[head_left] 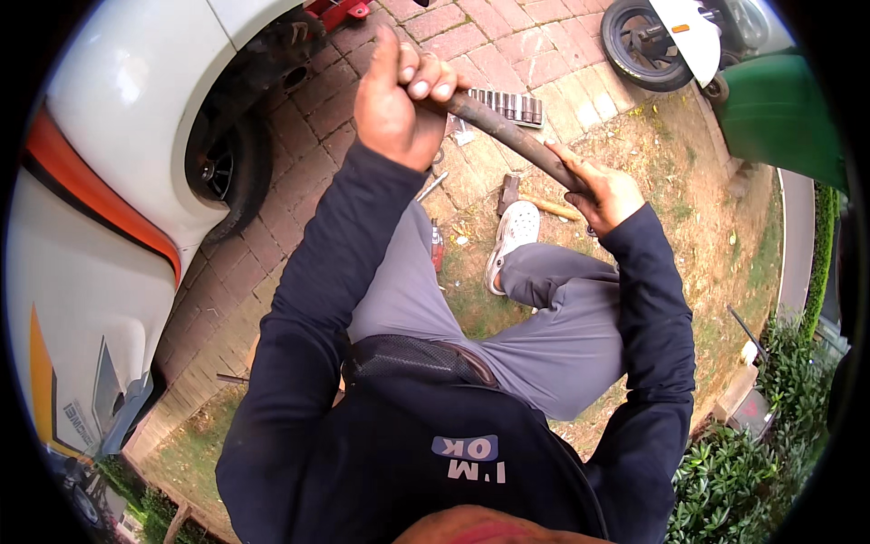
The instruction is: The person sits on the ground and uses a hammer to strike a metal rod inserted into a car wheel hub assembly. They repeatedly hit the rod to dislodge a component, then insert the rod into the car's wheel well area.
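Observation:
A long, dark, rust-brown metal bar (507,134) slants across in front of me, its left end higher in the picture than its right. My left hand (399,104) is closed around the left end, thumb pointing up along it. My right hand (609,189) grips the right end between thumb and fingers. Beyond the bar, a row of metal sockets (517,107) sits in a holder on the paving. Below it lies a hammer (509,193) with a yellowish handle, partly behind my white clog. A small red bottle (438,247) stands near my legs.
A white vehicle with an orange stripe (104,186) fills the left side, its black wheel (237,172) close to my left arm. A scooter wheel (645,43) and a green bin (781,118) are at the far right. Brick paving meets dry grass; bushes (748,462) grow at lower right.

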Available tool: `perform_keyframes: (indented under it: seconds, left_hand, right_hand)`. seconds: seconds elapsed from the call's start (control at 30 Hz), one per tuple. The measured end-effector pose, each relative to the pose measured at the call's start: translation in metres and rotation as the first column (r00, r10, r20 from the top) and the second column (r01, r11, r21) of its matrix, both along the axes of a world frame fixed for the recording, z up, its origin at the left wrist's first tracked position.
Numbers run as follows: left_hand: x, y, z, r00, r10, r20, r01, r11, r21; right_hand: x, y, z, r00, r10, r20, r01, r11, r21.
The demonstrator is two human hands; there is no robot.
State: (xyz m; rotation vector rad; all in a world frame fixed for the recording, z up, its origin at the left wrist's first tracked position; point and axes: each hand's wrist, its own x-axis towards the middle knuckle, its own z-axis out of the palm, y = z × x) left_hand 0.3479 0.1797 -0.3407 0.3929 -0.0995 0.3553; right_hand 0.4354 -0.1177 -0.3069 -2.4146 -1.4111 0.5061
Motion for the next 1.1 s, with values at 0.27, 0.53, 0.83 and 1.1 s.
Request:
perform_keyframes:
  seconds: [0.27,0.53,0.83,1.1]
  left_hand:
    - [-0.015,0.025,0.025,0.698,0.715,0.047,-0.637,0.589,0.498]
    - [0.011,0.054,-0.019,0.405,0.828,-0.387,-0.683,0.555,0.475]
    - [-0.042,-0.041,-0.166,0.71,-0.027,-0.704,0.073,0.997,0.035]
    - [-0.107,-0.074,-0.247,0.496,-0.131,-0.858,0.207,0.978,-0.029]
  right_hand:
    - [0.013,-0.019,-0.008,0.981,-0.111,-0.156,0.103,0.993,-0.059]
    - [0.012,-0.004,-0.014,0.992,-0.064,-0.106,0.061,0.997,-0.038]
    - [0.045,0.102,-0.128,0.839,-0.037,-0.542,-0.068,0.983,-0.173]
    - [-0.007,0.257,-0.247,0.727,-0.104,-0.678,-0.094,0.964,-0.248]
